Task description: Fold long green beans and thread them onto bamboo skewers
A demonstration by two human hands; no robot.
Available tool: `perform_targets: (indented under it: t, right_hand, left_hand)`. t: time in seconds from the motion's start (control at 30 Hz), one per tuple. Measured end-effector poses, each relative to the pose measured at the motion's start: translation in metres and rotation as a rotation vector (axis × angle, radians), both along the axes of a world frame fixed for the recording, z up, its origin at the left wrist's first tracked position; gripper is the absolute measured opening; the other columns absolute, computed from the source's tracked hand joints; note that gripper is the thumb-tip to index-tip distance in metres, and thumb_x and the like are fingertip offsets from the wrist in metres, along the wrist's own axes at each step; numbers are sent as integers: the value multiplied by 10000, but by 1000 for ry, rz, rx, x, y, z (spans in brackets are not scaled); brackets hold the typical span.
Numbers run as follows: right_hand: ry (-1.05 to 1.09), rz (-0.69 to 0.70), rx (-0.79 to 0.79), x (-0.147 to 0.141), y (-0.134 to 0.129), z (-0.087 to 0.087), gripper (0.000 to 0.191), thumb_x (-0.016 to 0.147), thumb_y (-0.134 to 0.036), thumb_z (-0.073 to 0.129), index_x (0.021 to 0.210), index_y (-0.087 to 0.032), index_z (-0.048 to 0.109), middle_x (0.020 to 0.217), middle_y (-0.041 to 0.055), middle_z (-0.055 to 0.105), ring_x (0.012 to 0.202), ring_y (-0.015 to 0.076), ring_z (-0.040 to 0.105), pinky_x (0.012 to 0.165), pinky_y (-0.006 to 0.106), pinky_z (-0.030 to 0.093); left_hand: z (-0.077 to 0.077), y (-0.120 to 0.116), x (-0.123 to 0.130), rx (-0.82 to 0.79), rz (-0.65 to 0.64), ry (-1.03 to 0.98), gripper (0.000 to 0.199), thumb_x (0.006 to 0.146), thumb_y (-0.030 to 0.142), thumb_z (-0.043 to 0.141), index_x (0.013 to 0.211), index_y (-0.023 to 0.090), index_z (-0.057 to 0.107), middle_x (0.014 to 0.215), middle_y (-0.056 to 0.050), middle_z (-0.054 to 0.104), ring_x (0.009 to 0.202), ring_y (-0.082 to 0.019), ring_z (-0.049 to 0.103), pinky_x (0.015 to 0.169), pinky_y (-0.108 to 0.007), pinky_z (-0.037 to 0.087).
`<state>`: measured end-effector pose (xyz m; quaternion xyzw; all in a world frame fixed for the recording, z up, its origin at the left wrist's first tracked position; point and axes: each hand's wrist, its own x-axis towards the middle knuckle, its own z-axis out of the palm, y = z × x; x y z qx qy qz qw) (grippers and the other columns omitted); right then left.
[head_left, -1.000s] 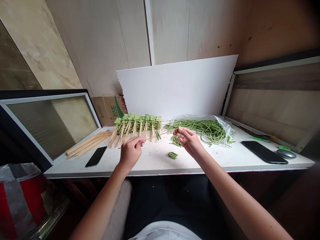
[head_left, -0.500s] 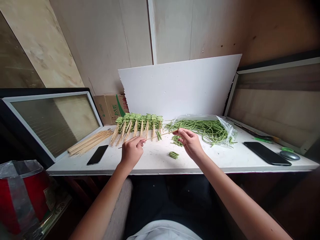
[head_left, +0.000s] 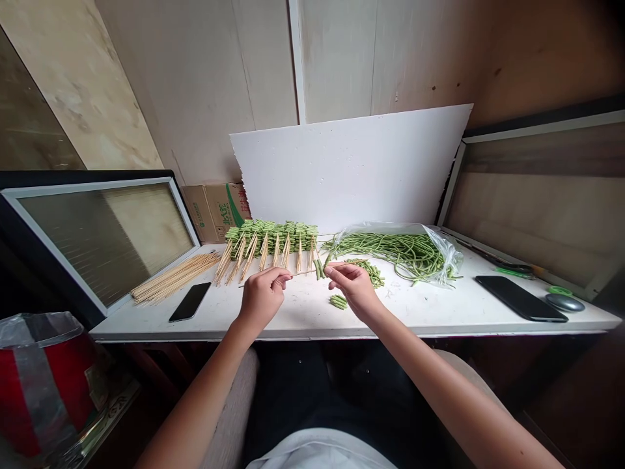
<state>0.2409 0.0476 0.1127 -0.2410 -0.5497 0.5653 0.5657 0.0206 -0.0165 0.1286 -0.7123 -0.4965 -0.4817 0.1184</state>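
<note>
My left hand (head_left: 263,292) is closed around a thin bamboo skewer (head_left: 303,271), which points to the right across the table. A few short green bean pieces (head_left: 319,269) sit crosswise on the skewer. With fingertips pinched, my right hand (head_left: 352,284) holds a bean piece beside them, partly hidden by the fingers. Behind that hand lies a pile of cut bean pieces (head_left: 374,272), and a small cluster of cut beans (head_left: 338,301) rests in front of it.
Finished bean skewers (head_left: 273,231) are stacked at the back. Loose bamboo skewers (head_left: 173,279) and a phone (head_left: 190,302) lie left. Long beans (head_left: 390,246) spill from a clear plastic bag (head_left: 446,254). Another phone (head_left: 520,299) and a grey oval object (head_left: 565,303) are right.
My right hand has moved left along the skewer, from its far end to the bean pieces. The skewer and its beans have shifted slightly right; my left hand keeps its hold.
</note>
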Motion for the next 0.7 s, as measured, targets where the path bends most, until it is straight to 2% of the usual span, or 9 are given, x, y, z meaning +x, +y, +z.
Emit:
perform_targets:
  t: [0.23, 0.33, 0.4, 0.5, 0.6, 0.7]
  right_hand:
    - [-36, 62, 8, 9, 8, 1, 328, 674, -428, 925, 900, -213, 824, 982, 78, 742, 683, 147, 609, 614, 307, 542]
    - [-84, 82, 1, 12, 11, 0, 291, 690, -428, 915, 863, -208, 834, 1067, 94, 753, 684, 142, 615, 641, 322, 554]
    - [-104, 99, -22, 14, 12, 1, 288, 681, -425, 920, 849, -206, 839, 1110, 104, 754, 789, 180, 659, 658, 316, 561]
    - [-105, 126, -72, 14, 12, 1, 317, 664, -415, 930, 885, -206, 840, 1041, 104, 769, 950, 238, 688, 696, 311, 573]
    - [-89, 129, -92, 13, 12, 0, 362, 651, -413, 937, 927, -204, 833, 985, 93, 779, 971, 249, 701, 753, 339, 590]
    - [-95, 125, -91, 13, 13, -2, 379, 646, -409, 940, 941, -198, 829, 1023, 95, 784, 969, 248, 711, 782, 357, 602]
  left_hand:
    - [-1, 2, -2, 31, 15, 35, 261, 875, 23, 541, 847, 202, 729, 698, 4, 699, 643, -157, 642, 628, -251, 460]
    - [-4, 3, -2, 86, 7, 61, 277, 868, 3, 533, 866, 201, 726, 740, -2, 729, 668, -160, 672, 622, -244, 474]
    - [-5, 4, -3, 141, 6, 91, 296, 865, -14, 519, 880, 198, 725, 784, -10, 753, 713, -166, 703, 634, -244, 490]
    - [-6, 4, -4, 202, 22, 138, 314, 861, -28, 507, 886, 199, 723, 805, -13, 767, 759, -178, 727, 652, -253, 505]
    - [-7, 4, -4, 191, 29, 142, 322, 847, -39, 504, 880, 200, 717, 796, -9, 764, 748, -177, 726, 640, -254, 500]
    - [-8, 5, -4, 141, 21, 122, 316, 845, -33, 507, 878, 202, 715, 800, -9, 764, 745, -175, 726, 631, -250, 495]
